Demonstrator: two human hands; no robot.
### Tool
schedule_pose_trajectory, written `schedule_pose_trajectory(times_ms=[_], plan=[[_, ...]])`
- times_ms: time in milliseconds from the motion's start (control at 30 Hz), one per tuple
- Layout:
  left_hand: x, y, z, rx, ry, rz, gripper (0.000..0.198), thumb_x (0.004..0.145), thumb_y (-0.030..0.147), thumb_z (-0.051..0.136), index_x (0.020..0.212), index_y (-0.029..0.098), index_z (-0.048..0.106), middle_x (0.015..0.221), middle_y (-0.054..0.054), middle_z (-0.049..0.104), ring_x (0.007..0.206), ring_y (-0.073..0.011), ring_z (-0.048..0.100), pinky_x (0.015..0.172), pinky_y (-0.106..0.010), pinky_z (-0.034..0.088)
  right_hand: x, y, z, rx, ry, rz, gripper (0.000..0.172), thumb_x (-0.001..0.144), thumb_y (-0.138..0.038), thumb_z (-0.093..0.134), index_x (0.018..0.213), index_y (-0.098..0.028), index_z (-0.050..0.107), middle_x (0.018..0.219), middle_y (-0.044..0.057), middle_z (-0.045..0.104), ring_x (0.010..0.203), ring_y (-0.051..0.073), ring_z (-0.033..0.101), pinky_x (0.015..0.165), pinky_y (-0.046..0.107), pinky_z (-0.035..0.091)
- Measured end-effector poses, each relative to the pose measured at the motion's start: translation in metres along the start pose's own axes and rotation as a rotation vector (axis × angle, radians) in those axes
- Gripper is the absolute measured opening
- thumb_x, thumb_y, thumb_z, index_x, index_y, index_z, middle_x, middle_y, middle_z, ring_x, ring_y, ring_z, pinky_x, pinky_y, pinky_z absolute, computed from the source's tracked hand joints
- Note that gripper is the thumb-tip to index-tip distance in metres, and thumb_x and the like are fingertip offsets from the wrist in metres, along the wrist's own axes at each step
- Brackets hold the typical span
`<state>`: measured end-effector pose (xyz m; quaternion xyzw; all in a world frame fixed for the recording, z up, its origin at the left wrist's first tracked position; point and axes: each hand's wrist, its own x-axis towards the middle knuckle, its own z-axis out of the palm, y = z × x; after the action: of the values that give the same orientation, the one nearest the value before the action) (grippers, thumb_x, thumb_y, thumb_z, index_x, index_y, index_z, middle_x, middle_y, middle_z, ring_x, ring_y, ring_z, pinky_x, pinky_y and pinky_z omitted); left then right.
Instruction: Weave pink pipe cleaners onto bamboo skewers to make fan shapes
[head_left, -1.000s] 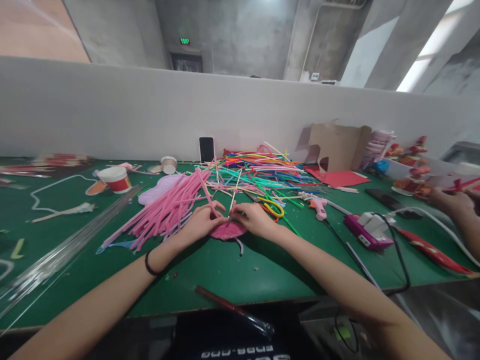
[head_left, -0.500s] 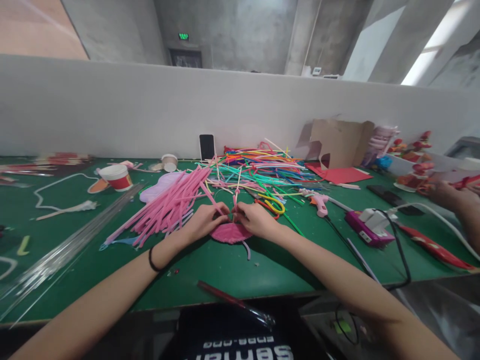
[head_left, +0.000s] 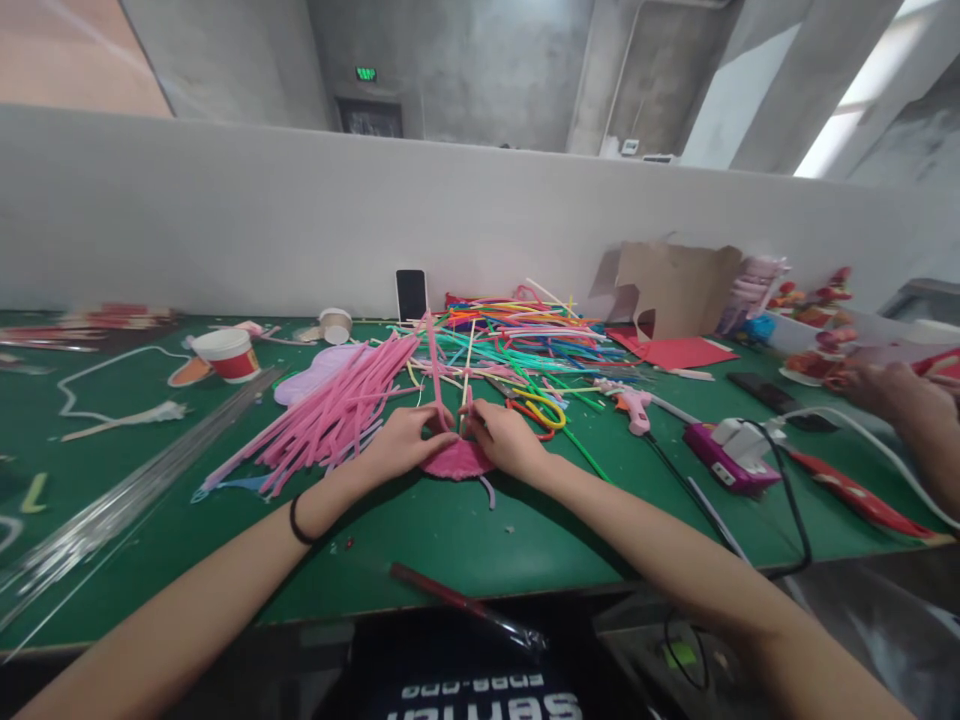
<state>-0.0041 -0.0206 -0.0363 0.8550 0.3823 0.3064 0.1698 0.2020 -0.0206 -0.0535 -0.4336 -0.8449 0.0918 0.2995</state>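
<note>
A pink fuzzy oval piece (head_left: 457,460), apparently made of pipe cleaners, is held between my two hands at the middle of the table. My left hand (head_left: 409,440) is closed, with a pink pipe cleaner (head_left: 433,365) standing up from its fingertips. Opposite it, my right hand (head_left: 510,438) pinches the far edge of the same piece, next to a pale upright stem (head_left: 468,360). The exact grip of the fingertips is partly hidden. A short lilac strand (head_left: 489,493) sticks out toward me from under the piece.
Left of my hands lies a heap of pink pipe cleaners (head_left: 322,410). Behind are many-coloured ones (head_left: 525,330) and a phone (head_left: 411,295). A pink glue gun (head_left: 636,410) and a purple power strip (head_left: 727,458) lie right. Another person's hand (head_left: 900,400) is at far right.
The pink pipe cleaner at my left hand has swung from a leftward slant to nearly upright. My hands have drawn slightly closer over the pink piece. The view has shifted slightly.
</note>
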Motion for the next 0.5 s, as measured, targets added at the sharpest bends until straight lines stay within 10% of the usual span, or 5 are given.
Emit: schedule_pose_trajectory(times_ms=[500], plan=[[0.002,-0.003,0.01,0.074,0.116,0.045,0.019,0.09,0.037,0.059,0.085,0.02,0.066,0.081,-0.002,0.074,0.073,-0.0188,0.068,0.071,-0.028,0.05,0.009,0.01,0.012,-0.058,0.079,-0.032,0.022,0.1,-0.02,0.042,0.114,-0.014,0.058,0.103,0.013,0.073,0.093,0.022,0.07,0.081,0.031,0.051]])
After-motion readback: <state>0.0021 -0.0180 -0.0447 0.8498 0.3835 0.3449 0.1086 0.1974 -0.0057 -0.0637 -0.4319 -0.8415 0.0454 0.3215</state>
